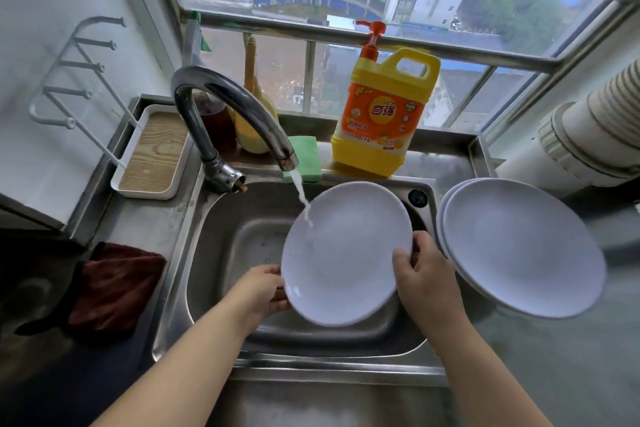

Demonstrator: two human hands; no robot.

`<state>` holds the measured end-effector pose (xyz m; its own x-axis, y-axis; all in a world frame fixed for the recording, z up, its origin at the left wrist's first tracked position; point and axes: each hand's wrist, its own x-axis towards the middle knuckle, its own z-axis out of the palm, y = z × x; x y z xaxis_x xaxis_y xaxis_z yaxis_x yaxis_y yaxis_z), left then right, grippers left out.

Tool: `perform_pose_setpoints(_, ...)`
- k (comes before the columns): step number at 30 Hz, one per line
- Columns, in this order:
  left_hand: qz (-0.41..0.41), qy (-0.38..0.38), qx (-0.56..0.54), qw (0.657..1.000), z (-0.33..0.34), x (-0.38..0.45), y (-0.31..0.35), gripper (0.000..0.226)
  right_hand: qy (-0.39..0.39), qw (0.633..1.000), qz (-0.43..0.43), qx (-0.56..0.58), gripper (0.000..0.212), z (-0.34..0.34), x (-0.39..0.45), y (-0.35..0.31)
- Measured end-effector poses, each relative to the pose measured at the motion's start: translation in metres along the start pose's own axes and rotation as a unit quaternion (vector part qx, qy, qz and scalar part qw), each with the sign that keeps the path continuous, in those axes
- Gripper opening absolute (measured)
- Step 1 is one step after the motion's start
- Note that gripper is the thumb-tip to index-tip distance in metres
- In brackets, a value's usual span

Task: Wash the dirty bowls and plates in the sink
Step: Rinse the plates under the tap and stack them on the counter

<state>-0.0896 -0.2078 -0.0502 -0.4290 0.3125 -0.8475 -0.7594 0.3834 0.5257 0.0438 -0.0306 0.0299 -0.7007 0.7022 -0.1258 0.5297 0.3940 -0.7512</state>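
1. Both hands are on one white plate, held tilted over the steel sink with its face turned up toward the camera
2. Left hand takes the plate's lower left rim, fingers curled round the edge and mostly hidden behind it, so that grip is clamped on the plate
3. Right hand is at the right rim, thumb lying on the face and fingers wrapped round the edge, that grip clamped on the same plate
4. Water is running from the curved chrome faucet and landing on the plate's upper left part
5. Just to the right, a stack of white plates sits on the tabletop beside the basin, close to the right hand but apart from it
6. Behind the sink stands a yellow and orange detergent jug with a red pump, and a green sponge lies just left of it at the basin's back edge
7. Off to the left, a dark red cloth lies on the tabletop, with a white tray with a wood-grain bottom farther back
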Motion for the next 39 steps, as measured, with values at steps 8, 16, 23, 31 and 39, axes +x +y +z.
perform_pose_setpoints(8, 0.106, 0.008, -0.074, 0.992, 0.023, 0.005, 0.032, 0.044, 0.078, 0.993, -0.059, 0.062, 0.02, 0.003, -0.013, 0.019)
perform_pose_setpoints(16, 0.265, 0.072, -0.061, 0.96, -0.001, -0.018, 0.053, 0.029, -0.003, 0.896, 0.184, 0.404, 0.028, 0.039, 0.001, 0.039)
perform_pose_setpoints(23, 0.314, 0.143, -0.015, 0.938, -0.026, -0.056, 0.051, 0.025, -0.112, 0.846, 0.301, 0.425, 0.024, 0.079, 0.004, 0.029)
perform_pose_setpoints(31, 0.283, 0.226, -0.03, 0.931, -0.045, -0.071, 0.04, 0.023, -0.188, 0.875, 0.309, 0.322, 0.021, 0.087, -0.001, 0.011)
perform_pose_setpoints(39, 0.154, 0.185, 0.012, 0.971, -0.033, -0.052, 0.004, 0.017, -0.112, 0.935, 0.262, 0.21, 0.014, 0.04, 0.001, 0.004)
